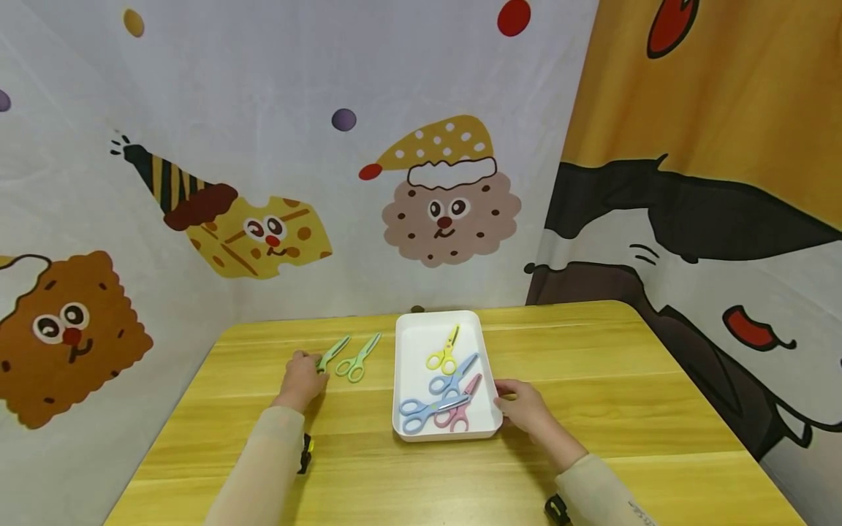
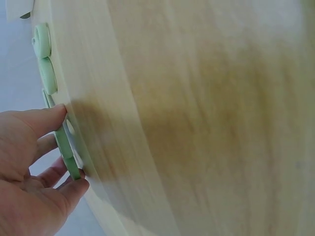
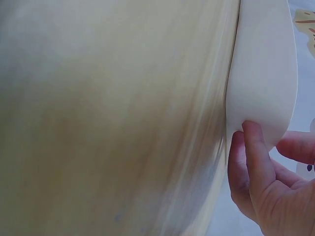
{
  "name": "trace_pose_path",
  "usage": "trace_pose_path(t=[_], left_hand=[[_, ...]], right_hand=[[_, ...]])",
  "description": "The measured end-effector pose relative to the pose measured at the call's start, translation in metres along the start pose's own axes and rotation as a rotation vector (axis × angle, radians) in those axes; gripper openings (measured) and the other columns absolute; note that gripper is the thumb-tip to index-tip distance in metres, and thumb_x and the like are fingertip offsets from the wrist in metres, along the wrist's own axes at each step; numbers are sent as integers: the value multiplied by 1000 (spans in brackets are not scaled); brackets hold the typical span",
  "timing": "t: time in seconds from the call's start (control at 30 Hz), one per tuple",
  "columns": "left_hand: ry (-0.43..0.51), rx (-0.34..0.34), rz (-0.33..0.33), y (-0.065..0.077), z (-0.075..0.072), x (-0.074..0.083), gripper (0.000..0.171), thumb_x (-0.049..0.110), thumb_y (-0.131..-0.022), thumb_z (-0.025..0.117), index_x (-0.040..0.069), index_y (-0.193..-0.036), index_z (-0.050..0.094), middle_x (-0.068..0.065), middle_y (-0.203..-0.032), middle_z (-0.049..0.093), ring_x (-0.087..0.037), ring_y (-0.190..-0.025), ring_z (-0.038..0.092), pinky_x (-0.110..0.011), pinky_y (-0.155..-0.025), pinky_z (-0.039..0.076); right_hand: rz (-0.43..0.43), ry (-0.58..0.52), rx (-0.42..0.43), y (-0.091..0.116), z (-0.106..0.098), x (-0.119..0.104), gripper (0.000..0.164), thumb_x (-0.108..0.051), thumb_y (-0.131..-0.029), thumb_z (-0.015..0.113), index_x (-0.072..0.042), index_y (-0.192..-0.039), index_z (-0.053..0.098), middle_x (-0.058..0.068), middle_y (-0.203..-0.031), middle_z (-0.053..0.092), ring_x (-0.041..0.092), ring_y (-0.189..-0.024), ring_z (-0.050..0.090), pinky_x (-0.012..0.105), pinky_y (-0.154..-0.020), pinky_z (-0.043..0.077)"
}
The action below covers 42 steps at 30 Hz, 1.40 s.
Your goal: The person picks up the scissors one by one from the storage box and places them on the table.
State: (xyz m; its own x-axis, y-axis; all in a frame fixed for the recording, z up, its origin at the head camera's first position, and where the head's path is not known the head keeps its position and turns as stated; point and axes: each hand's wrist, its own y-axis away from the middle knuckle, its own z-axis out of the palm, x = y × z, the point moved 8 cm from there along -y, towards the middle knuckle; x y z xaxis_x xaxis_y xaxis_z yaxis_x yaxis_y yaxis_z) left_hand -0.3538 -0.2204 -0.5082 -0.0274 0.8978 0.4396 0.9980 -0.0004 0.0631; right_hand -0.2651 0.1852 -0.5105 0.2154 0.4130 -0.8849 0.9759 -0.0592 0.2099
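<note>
On the left of the table, my left hand (image 1: 304, 380) pinches a pair of green scissors (image 1: 334, 353) by the handle loops. The left wrist view shows thumb and fingers on either side of the green handle (image 2: 63, 142), close over the wood. Just right of it lies a second pair of green scissors (image 1: 356, 365). My right hand (image 1: 522, 405) grips the near right corner of a white tray (image 1: 411, 332), fingers on its outer wall and thumb at the rim. Inside the tray are yellow scissors (image 1: 449, 353), pink scissors (image 1: 458, 416) and two blue pairs, one blue pair (image 1: 414, 416) overlapping the pink.
The wooden table (image 1: 592, 351) has rounded far corners, and its back edge meets a cloth curtain (image 1: 316, 58) printed with cartoon figures. The tray stands near the middle, close to that far edge. Black straps circle both wrists.
</note>
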Motion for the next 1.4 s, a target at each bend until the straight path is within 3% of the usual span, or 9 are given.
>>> trace_pose_path(t=[0.6, 1.1, 1.4], left_hand=[[17, 18, 43, 2, 0, -2, 53, 17, -90, 63, -10, -132, 47, -34, -126, 43, -49, -113, 43, -57, -92, 42], [68, -22, 15, 3, 5, -5, 59, 19, -92, 60, -10, -139, 37, -34, -136, 34, -51, -123, 33, -59, -97, 38], [73, 25, 19, 5, 4, -6, 61, 19, -90, 63, -10, -138, 38, -36, -136, 34, -53, -124, 31, -60, -100, 35]], right_hand=[[-7, 3, 0, -1, 0, 0, 38, 5, -87, 56, 11, -125, 53, 24, -114, 59, 25, -89, 60, 36, -66, 57], [1, 0, 5, 1, -1, -2, 38, 5, -87, 56, 11, -125, 53, 24, -115, 59, 25, -90, 60, 36, -67, 57], [-1, -22, -9, 3, 0, -3, 39, 6, -88, 55, 12, -126, 52, 26, -116, 57, 26, -88, 61, 37, -66, 58]])
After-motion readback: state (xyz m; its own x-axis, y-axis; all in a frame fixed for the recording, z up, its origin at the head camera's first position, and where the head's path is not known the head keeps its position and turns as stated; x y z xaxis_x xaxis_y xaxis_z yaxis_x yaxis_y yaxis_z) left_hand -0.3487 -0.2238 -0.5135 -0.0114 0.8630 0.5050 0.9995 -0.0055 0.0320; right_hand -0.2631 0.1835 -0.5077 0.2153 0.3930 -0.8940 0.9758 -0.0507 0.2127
